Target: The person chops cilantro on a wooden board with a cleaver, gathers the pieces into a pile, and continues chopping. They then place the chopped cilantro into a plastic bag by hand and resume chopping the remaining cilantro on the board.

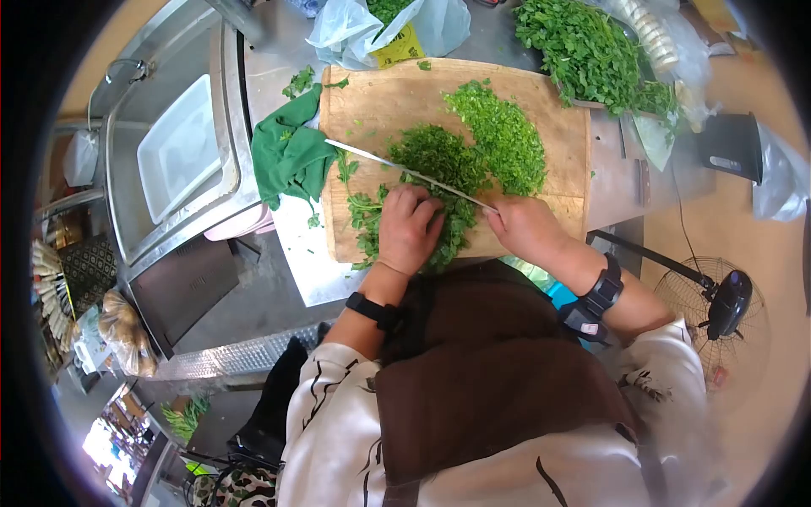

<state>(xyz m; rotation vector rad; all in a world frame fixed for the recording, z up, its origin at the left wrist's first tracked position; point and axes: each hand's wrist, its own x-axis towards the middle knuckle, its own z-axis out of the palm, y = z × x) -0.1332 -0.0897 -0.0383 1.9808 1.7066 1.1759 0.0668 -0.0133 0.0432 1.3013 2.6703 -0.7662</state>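
Observation:
A knife (405,172) lies across leafy green herbs on a wooden cutting board (384,84), its blade pointing up and to the left. My right hand (525,226) is closed round the knife's handle at the board's lower right. On the near side of the blade, my left hand (409,228) presses down on a bunch of herbs (456,228) with its fingers curled. Dark chopped herbs (435,150) sit just beyond the blade. A brighter green chopped pile (505,139) lies on the board's right half.
A green cloth (289,150) touches the board's left edge. Further left is a sink (241,118) holding a white tub (182,148). Behind the board stand a plastic bag (439,29) and leafy greens (583,55). A fan (728,304) is at right.

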